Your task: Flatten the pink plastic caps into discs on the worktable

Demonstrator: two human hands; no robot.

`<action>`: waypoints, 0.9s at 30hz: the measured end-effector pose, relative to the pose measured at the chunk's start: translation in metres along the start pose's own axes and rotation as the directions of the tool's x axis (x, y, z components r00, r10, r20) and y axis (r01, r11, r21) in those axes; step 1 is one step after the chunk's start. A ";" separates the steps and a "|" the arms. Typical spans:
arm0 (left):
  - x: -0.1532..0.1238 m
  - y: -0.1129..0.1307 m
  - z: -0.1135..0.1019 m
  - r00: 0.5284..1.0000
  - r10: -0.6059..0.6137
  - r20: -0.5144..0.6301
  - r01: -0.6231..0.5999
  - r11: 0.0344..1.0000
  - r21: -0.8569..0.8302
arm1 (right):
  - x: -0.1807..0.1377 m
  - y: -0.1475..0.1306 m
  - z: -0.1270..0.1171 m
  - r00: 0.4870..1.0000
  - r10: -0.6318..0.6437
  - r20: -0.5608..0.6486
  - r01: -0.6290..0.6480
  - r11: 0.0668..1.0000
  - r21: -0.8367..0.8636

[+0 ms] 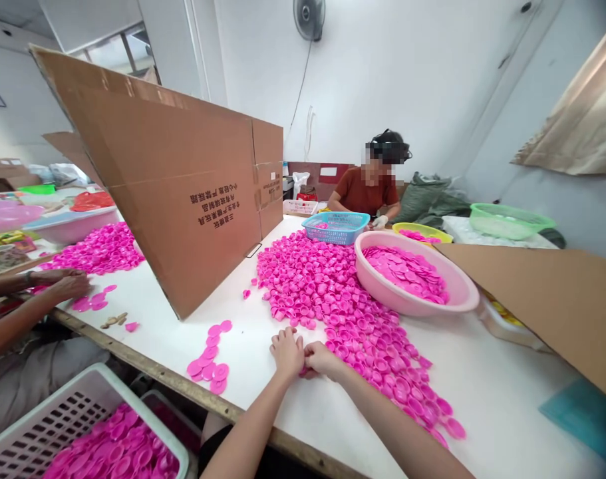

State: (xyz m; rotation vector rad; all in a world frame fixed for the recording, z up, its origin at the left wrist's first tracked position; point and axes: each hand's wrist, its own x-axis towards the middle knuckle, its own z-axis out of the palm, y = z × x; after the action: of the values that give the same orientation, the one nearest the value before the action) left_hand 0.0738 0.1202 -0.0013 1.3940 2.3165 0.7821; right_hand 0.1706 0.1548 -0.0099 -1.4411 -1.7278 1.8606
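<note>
My left hand (287, 354) and my right hand (320, 359) meet low over the white table, at the near edge of the heap. Both have bent fingers closed around a small pink plastic piece (303, 372), which shows only as a sliver beneath them. Beyond and to the right spreads a heap of small pink plastic cups (312, 283). Left of my hands lies a loose row of flat pink discs (209, 359), some overlapping.
A cardboard box (197, 179) stands at the left. Behind the heap are a blue basket (336, 229) and a pink basin (412, 306) of discs. A white crate (96, 386) sits below the table edge. A co-worker (367, 189) sits opposite; another person's hands (70, 286) work at left.
</note>
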 end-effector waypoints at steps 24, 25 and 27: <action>-0.008 0.007 0.006 0.995 0.082 -0.049 -0.072 0.983 0.167 | 0.009 -0.002 -0.011 0.999 -0.021 0.036 0.028 0.982 -0.187; -0.013 0.009 0.003 0.997 0.074 -0.014 -0.071 0.985 0.159 | 0.004 -0.007 -0.010 0.998 -0.064 0.027 0.068 0.970 -0.232; -0.026 0.007 -0.007 0.995 0.080 0.063 -0.084 0.994 0.072 | -0.010 -0.018 -0.006 0.986 -0.151 0.074 0.166 0.941 -0.295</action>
State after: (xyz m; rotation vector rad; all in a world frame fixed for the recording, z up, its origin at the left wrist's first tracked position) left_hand 0.0873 0.0975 0.0078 1.5321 2.2766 0.6733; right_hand 0.1720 0.1566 0.0112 -1.3133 -2.1581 1.6168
